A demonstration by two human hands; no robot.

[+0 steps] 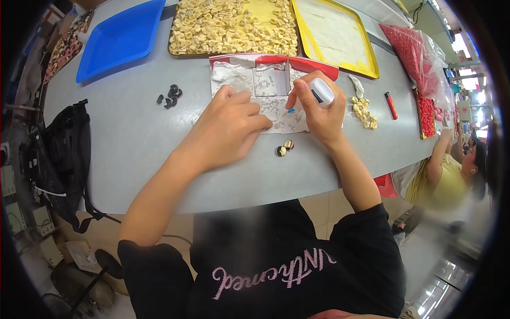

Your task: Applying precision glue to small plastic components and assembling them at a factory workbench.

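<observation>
White bottle (321,92): in right hand (325,118), above the board, tilted; thumb and fingers closed round it.
Blue tip (289,111): points down at the board, near the left fingertips; can't tell if it touches.
Left hand (228,127): fingers curled, thumb and index reaching to the board's lower edge; can't tell if anything's pinched between them.
Board (292,125): white with grey blotches, red strip along its far edge, on the grey table (143,170), under both hands.
Black-and-cream pieces (281,151): small pair on table just below the board, between the forearms.
Black pieces (171,97): loose cluster left of the board.
Cream pieces (228,26): heaped in the yellow tray (259,8) beyond the board; small pile also at right.
Second yellow tray (334,37): right of the full one, pale streaked base.
Blue tray (119,40): far left.
Red marker-like stick (391,105): right of the small cream pile.
Co-worker (449,178): far right, yellow top.
</observation>
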